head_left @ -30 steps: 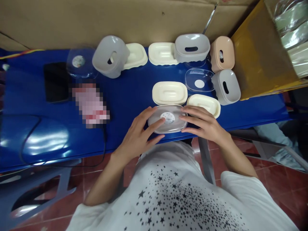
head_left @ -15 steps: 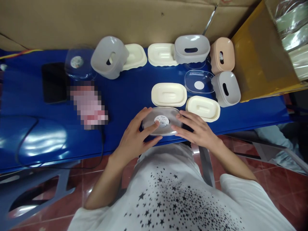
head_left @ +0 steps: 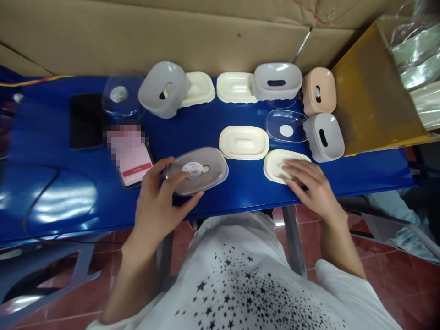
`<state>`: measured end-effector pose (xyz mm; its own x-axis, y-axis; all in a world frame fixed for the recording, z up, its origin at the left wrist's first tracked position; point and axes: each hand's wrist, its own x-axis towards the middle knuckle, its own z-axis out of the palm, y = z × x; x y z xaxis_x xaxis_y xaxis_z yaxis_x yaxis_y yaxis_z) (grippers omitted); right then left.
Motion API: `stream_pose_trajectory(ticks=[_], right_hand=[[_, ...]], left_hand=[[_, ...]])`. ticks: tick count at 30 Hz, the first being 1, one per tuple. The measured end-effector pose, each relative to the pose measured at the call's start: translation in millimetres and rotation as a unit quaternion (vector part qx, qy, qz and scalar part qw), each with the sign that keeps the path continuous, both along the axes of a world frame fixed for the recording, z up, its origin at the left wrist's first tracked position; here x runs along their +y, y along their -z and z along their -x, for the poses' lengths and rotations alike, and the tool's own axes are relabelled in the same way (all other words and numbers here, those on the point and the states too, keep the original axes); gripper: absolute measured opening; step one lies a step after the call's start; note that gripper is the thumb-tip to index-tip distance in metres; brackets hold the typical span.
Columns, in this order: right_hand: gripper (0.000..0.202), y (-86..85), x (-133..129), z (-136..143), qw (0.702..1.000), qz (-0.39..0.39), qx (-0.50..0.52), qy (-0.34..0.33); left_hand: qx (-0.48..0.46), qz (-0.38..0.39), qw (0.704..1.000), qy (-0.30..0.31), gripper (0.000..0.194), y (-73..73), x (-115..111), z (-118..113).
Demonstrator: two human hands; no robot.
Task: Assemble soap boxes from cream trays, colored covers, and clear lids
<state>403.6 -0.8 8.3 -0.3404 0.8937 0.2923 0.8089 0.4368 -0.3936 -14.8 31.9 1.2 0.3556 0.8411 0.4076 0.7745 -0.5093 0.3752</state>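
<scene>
My left hand [head_left: 160, 197] is wrapped round the left end of a grey oval box [head_left: 209, 178], with its thumb at the near side and a finger over the label. A clear cover with a white label [head_left: 192, 169] lies over this box, and a slot shows beneath. My right hand [head_left: 309, 188] grips a cream oval lid [head_left: 273, 167], its fingertips on top and the thumb at the near edge. The hand hides the lid's right part. Another cream lid [head_left: 244, 143] lies between the two hands, slightly farther back, touched by neither.
Along the back stand grey slotted boxes [head_left: 161, 89], cream lids [head_left: 235, 87] and a peach box [head_left: 319, 91]. A clear cover [head_left: 286, 126] lies near a grey box [head_left: 325, 137]. At left are a phone [head_left: 132, 158] and a dark tablet [head_left: 85, 121]; a carton [head_left: 374, 96] stands right.
My left hand has carried the covered grey box leftward and turned it slightly. My right hand has let go of it, moved right and taken hold of the cream lid, which has shifted a little.
</scene>
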Motion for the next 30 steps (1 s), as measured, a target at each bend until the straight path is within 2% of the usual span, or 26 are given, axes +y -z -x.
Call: stream_pose_trajectory(ticks=[6,8,9,11,13,15,16,19,23,26,30], right_hand=[[0.039,-3.6,2,38,0.995,0.023,0.008,-0.097],[0.044,-6.5,8,47,0.992,0.033,0.011,-0.122],[0.046,-7.7,12,48,0.993,0.028,0.011,-0.118],[0.049,-9.0,25,45,0.998,0.000,-0.001,-0.070],[0.052,-7.4,42,36,0.999,-0.034,-0.037,0.010],[0.052,-2.8,57,26,0.993,-0.052,-0.083,0.073],[0.051,0.2,63,21,0.989,-0.055,-0.102,0.090],[0.041,8.0,72,12,0.985,-0.054,-0.132,0.096],[0.037,7.1,68,14,0.991,-0.061,-0.100,0.072],[0.041,0.0,65,29,0.993,-0.076,-0.078,0.034],[0.048,-3.9,68,62,0.993,-0.053,-0.092,-0.060]], left_hand=[[0.004,-0.015,0.999,-0.051,0.070,-0.7,32,-11],[0.004,-0.036,0.999,-0.032,0.071,-5.1,32,-23],[0.003,-0.040,0.999,-0.004,0.071,-7.3,30,-30],[0.011,-0.029,0.996,0.087,0.067,-9.8,19,-46],[0.041,0.001,0.983,0.182,0.056,-8.4,6,-61],[0.069,0.024,0.970,0.231,0.044,-4.2,-4,-72],[0.075,0.031,0.968,0.236,0.039,-1.9,-7,-75],[0.067,0.029,0.976,0.205,0.022,2.1,-9,-72],[0.060,-0.005,0.987,0.150,0.009,1.5,-8,-50],[0.061,-0.009,0.991,0.123,0.009,2.1,-11,-36],[0.051,-0.009,0.994,0.094,0.013,6.3,-16,-28]])
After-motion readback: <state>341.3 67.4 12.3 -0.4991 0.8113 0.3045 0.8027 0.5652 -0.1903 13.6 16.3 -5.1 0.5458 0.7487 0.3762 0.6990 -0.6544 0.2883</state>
